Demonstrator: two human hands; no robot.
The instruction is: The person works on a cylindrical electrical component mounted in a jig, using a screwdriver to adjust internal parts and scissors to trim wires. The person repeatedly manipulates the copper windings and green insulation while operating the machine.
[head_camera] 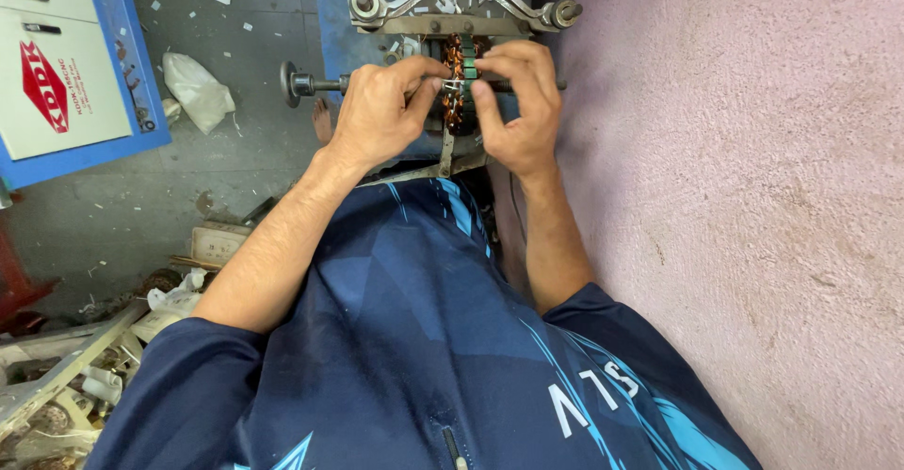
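A round stator core point(459, 82) with copper windings and green slot pieces sits on a steel shaft point(315, 84) in a metal winding jig point(461, 4). My left hand point(381, 112) pinches the core's near left side, fingers closed on it. My right hand point(518, 107) grips it from the right, thumb pressed on the windings. Most of the core is hidden by my fingers.
A pink plastered wall point(753, 197) runs along the right. A blue and white cabinet point(66, 65) stands at left on the grey floor, with a crumpled white bag point(196, 89) beside it. Scrap metal parts point(56, 385) lie at lower left.
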